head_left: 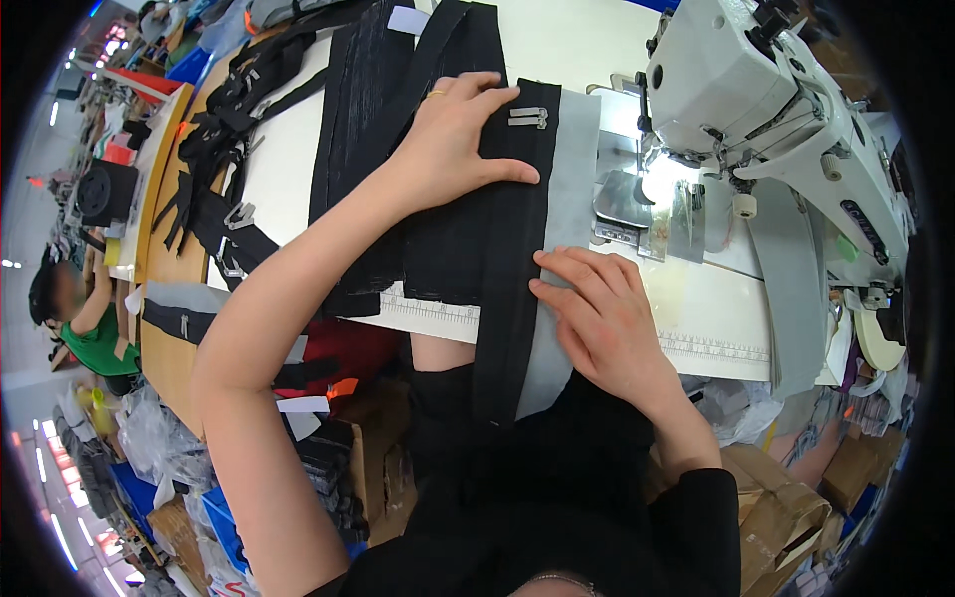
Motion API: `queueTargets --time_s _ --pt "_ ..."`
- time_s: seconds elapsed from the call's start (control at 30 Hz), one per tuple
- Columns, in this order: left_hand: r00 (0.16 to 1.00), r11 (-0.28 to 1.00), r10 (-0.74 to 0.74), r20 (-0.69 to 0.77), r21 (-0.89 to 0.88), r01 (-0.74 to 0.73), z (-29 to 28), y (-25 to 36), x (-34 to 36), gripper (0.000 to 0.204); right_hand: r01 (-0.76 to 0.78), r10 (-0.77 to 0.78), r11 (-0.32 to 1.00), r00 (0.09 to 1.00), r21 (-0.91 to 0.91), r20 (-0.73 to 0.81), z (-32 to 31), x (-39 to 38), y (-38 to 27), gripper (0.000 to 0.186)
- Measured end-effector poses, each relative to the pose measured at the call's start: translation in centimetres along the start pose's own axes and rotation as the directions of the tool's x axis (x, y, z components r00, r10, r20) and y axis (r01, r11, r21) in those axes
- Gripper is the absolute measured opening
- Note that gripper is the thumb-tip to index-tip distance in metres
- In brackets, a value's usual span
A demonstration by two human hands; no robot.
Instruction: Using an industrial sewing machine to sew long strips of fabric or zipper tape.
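Note:
A black fabric strip (pixel 514 239) with a grey strip (pixel 579 139) along its right edge lies over black cloth and hangs off the table's front edge. A silver metal zip pull or buckle piece (pixel 528 117) shows near its far end. My left hand (pixel 463 144) rests on the black cloth, thumb and fingers apart, thumb tip near the metal piece. Nearer to me, my right hand (pixel 607 313) lies on the grey strip with its fingertips touching the black edge. Its fingers are stretched out. The undersides of both hands are hidden.
A white sewing machine (pixel 756 90) with a lit needle area stands right of the cloth. A grey fabric length (pixel 796 289) hangs beside it. Ruler markings (pixel 716 348) run along the table's front edge. Black straps (pixel 234 119) lie left. A person in green (pixel 95 338) is farther left.

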State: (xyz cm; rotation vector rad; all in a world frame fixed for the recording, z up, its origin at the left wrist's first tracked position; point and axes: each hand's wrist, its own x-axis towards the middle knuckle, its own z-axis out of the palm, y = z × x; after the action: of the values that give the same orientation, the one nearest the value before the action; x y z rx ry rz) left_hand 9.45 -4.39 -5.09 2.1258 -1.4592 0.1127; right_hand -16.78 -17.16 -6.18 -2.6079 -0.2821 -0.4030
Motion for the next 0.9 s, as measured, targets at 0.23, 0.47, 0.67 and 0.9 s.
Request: queueTargets --time_s 0.23,0.47,0.67,0.9 --pt "0.956 0.996 -0.006 0.292 0.082 -0.019 1.4 -2.5 5.8 0.099 -0.020 0.021 0.999 0.998 0.035 -0.056 0.0 0.0 0.0 0.038" --pt "0.870 0.985 -0.159 0.467 0.131 0.110 -0.2 -0.6 9.0 0.085 -0.015 0.022 0.999 0.978 0.037 -0.205 -0.3 -0.7 0.1 0.039" --pt "0.922 0.866 -0.312 0.229 -0.331 0.375 -2.1 -0.5 8.8 0.032 -0.035 0.080 0.990 0.933 0.134 -0.351 -0.2 -1.5 0.8 0.044" --pt "0.970 0.699 0.212 0.118 -0.712 -0.066 -6.8 6.3 1.5 0.024 -0.273 0.480 0.850 0.756 0.451 -0.445 -0.5 -0.4 0.2 0.089"
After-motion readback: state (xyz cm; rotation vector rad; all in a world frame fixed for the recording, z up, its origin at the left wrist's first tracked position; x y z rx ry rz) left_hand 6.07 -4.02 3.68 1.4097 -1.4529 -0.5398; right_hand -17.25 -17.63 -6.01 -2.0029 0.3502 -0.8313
